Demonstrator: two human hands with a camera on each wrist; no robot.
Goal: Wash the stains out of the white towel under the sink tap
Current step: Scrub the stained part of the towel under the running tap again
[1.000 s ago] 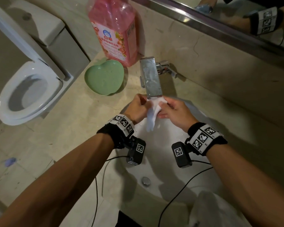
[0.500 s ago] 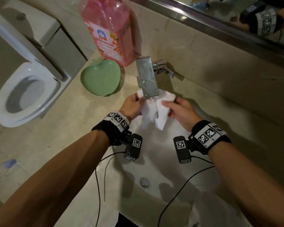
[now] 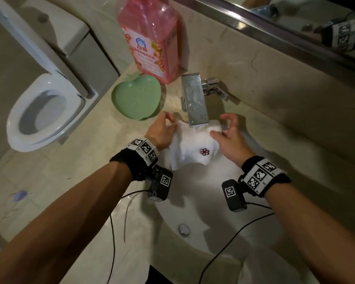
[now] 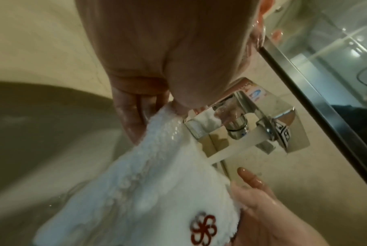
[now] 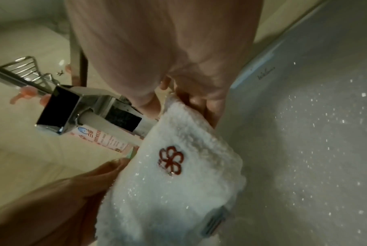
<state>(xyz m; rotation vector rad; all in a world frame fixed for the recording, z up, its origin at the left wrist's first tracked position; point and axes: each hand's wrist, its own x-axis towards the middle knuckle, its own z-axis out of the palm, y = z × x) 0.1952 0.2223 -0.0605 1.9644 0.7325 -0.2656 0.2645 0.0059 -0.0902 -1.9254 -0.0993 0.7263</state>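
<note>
White towel [image 3: 195,147] is pinched at its upper corners by left hand [image 3: 162,131] and right hand [image 3: 229,138], frame centre; top edge hidden under tap [image 3: 195,101]. Stains not discernible.

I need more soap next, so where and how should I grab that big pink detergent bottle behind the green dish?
Probably grip the pink detergent bottle round its upright body, from the front, with the left hand, which is nearer. It stands close to the wall behind, with the tap on its right. Its top is out of frame, so I cannot tell about a handle.
</note>
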